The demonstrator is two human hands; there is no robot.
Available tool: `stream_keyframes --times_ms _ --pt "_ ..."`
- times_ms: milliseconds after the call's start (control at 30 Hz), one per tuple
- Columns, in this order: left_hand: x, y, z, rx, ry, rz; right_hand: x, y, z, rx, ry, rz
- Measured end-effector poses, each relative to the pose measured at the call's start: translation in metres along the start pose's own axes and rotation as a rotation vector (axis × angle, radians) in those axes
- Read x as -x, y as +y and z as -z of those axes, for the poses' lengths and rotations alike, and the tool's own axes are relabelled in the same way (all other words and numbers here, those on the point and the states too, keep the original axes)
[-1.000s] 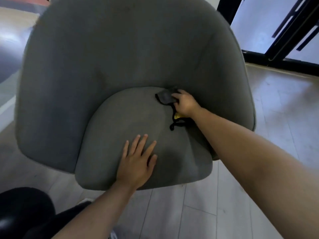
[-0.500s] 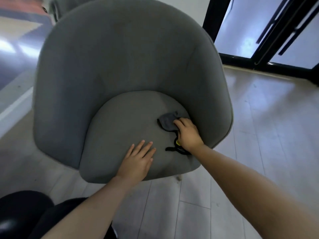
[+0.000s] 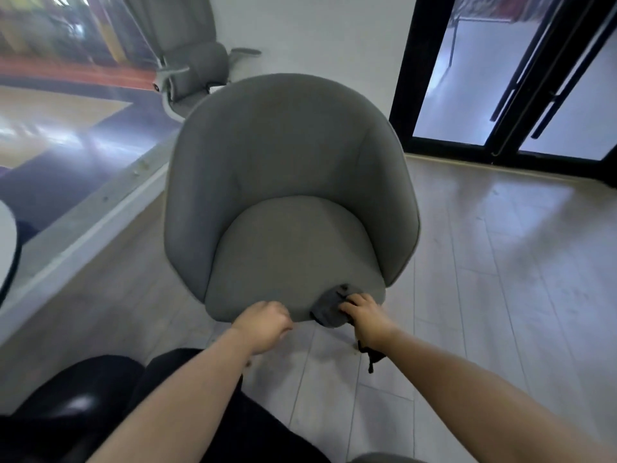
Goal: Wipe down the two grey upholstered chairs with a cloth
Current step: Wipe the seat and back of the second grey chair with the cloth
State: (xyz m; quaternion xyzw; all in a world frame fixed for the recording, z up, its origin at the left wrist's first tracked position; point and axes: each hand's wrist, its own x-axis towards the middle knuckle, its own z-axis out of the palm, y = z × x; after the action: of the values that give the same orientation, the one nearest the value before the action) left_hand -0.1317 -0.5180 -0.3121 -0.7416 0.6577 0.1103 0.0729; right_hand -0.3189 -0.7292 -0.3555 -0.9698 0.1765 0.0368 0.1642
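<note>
While the cloth (image 3: 329, 307) sits at the very front lip of the seat (image 3: 293, 248), the wipe of this grey chair (image 3: 287, 155) looks close to its end, since a stroke finishing there has run the cushion's full depth. Whether the curved back and sides are done I cannot tell. A second grey chair (image 3: 200, 66), an office type with a pale frame, stands behind near the wall, well apart from both hands, and probably remains.

The right hand (image 3: 365, 317) clamps the cloth, fingers curled onto it as it drapes over the seat edge. The left hand (image 3: 263, 324) is curled at that lip just beside it, seemingly gripping the seat.

The upholstery looks even, matt and dry — no visible stains or damp streaks. The cloth is dark grey, crumpled and limp.
</note>
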Motion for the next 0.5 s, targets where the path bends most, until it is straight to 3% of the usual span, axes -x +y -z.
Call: stream_keyframes --times_ms 133,300,400,500 --pt "0.024 -0.047 0.045 -0.176 0.316 0.046 -0.039 -0.033 0.021 -0.230 0.251 -0.021" --pt "0.042 -0.136 0.120 -0.258 0.630 0.236 -0.131 -0.130 0.038 -0.758 0.525 -0.137" --pt "0.044 -0.178 0.145 -0.180 0.708 0.474 -0.174 -0.198 0.040 -1.141 0.587 -0.272" --pt "0.042 -0.200 0.143 0.079 0.716 0.593 -0.203 -0.255 0.031 -1.396 0.547 -0.296"
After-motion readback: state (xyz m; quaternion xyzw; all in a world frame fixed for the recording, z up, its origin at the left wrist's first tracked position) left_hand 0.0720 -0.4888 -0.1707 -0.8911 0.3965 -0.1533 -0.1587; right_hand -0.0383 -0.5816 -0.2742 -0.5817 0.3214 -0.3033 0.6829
